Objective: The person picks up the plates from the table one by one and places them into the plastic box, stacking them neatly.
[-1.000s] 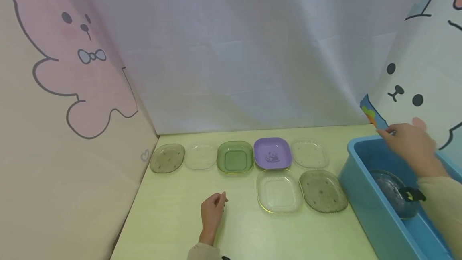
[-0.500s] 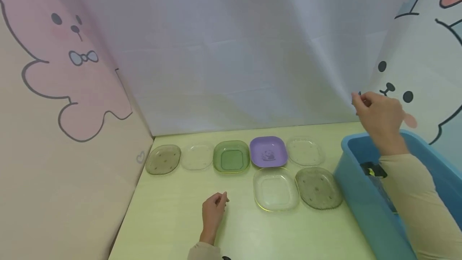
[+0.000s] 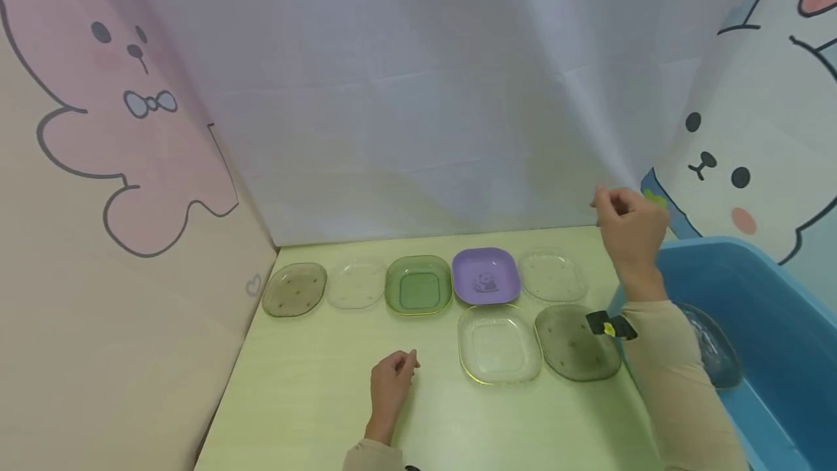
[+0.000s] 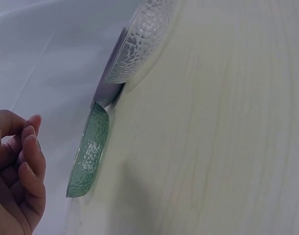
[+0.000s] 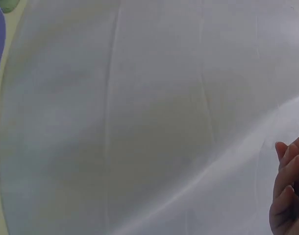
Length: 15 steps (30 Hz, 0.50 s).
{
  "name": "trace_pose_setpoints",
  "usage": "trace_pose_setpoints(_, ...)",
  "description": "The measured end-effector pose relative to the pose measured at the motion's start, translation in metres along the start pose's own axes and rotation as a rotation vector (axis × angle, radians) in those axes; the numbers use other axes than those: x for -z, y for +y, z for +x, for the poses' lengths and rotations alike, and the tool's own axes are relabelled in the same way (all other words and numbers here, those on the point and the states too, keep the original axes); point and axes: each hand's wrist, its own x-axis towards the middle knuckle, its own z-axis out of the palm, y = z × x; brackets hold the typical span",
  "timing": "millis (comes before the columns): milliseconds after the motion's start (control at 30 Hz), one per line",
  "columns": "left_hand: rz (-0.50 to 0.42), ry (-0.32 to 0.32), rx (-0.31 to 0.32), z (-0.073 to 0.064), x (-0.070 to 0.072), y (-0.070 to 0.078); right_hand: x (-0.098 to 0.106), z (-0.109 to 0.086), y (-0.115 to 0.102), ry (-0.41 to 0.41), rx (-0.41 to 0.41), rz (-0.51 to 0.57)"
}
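My left hand [image 3: 392, 387] is held low over the front of the table, its fingers loosely curled with nothing between them. In the left wrist view, the green dish [image 4: 88, 154] stands beyond those fingers. My right hand [image 3: 633, 231] is raised near the back right, above and beyond the large smoky plate [image 3: 575, 355]. Its fingers are loosely curled too and hold nothing. Beside that plate lies a square clear dish [image 3: 500, 347]. A purple dish with a panda print [image 3: 487, 276] and a clear plate [image 3: 552, 275] are in the back row.
The back row continues left with another clear plate [image 3: 356, 285] and a smaller smoky plate [image 3: 295, 289]. A blue tub [image 3: 771, 355] at the right holds a dark glass dish [image 3: 709, 347], partly hidden by my right sleeve. A white curtain [image 3: 405, 107] hangs behind the table.
My right hand has risen from the rim of the blue tub and moved left, away from it. My left hand has barely moved. The plates keep their places; the view has shifted slightly.
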Motion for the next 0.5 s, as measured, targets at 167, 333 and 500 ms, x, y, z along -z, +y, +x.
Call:
trace_pose_setpoints(167, -0.004, -0.026, 0.008, 0.000, -0.002, -0.001, -0.016, -0.035, 0.024, -0.182, -0.032, 0.002)
trace_pose_setpoints(333, 0.013, -0.029, -0.001, 0.003, -0.006, -0.002, -0.021, -0.067, 0.044, -0.331, -0.168, -0.028)
trace_pose_setpoints(500, 0.031, -0.031, -0.008, 0.001, -0.010, -0.001, -0.021, -0.092, 0.066, -0.413, -0.245, -0.096)
